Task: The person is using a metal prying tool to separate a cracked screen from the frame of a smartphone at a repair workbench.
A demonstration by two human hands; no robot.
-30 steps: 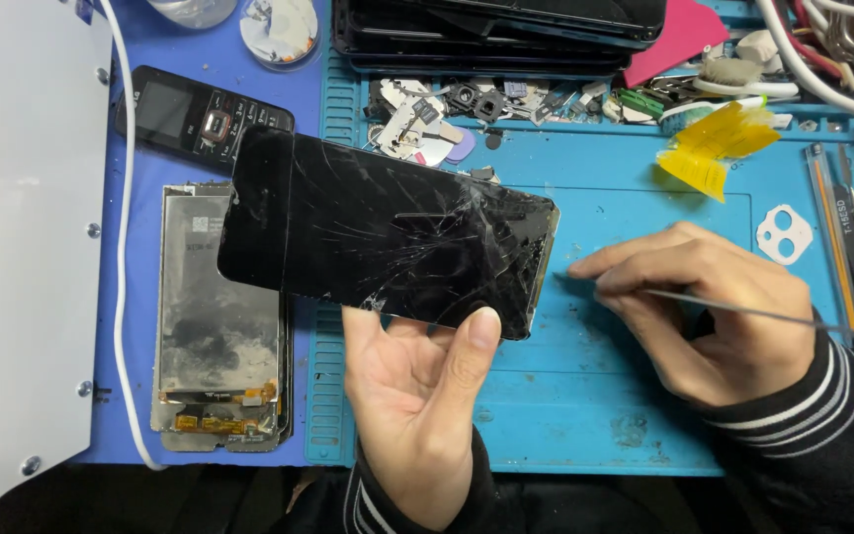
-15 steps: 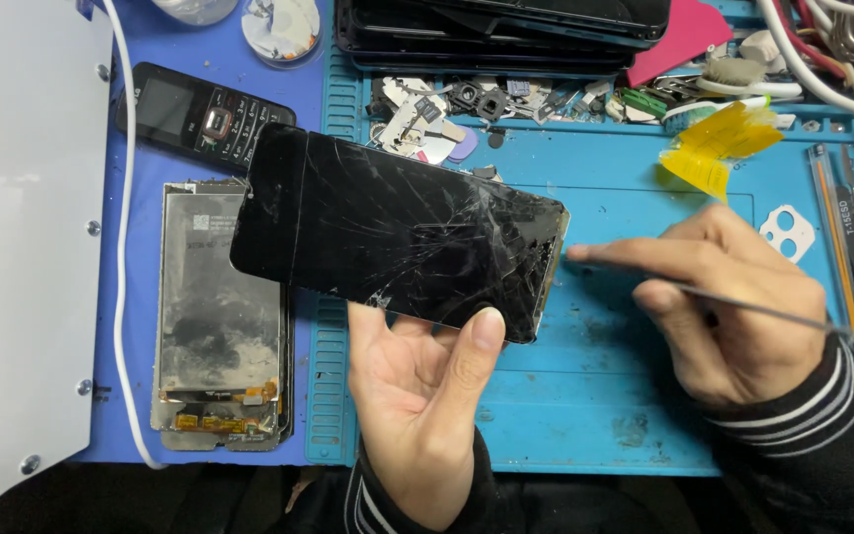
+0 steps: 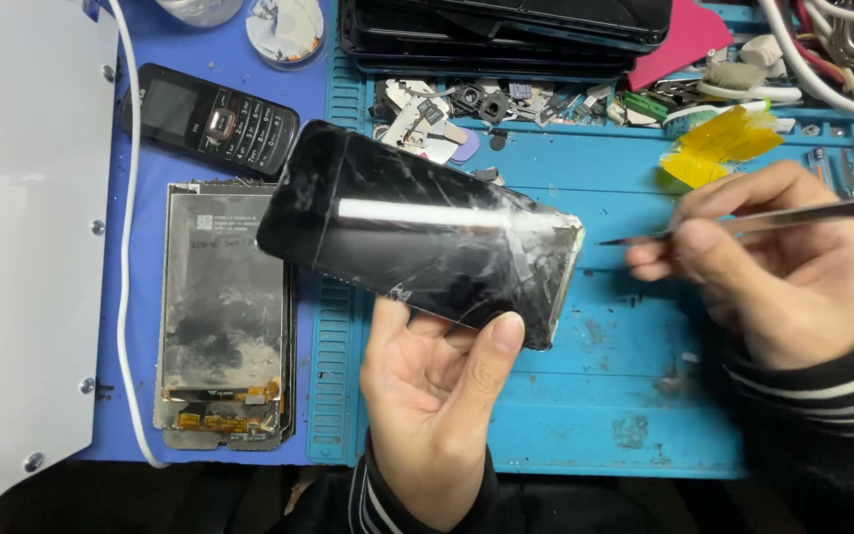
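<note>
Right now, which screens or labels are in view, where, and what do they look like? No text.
Cracked phone screen: black glass rectangle held in left hand, above the blue mat.
Keypad phone: small dark screen, upper left.
Bare display panel: grey rectangle lying left, with a white label at its top.
Right hand holds thin metal tool.

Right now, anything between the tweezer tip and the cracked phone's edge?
Head view: nothing. Only bare blue mat shows in the short gap between the tweezers, held in the right hand, and the cracked phone in the left hand.
</note>
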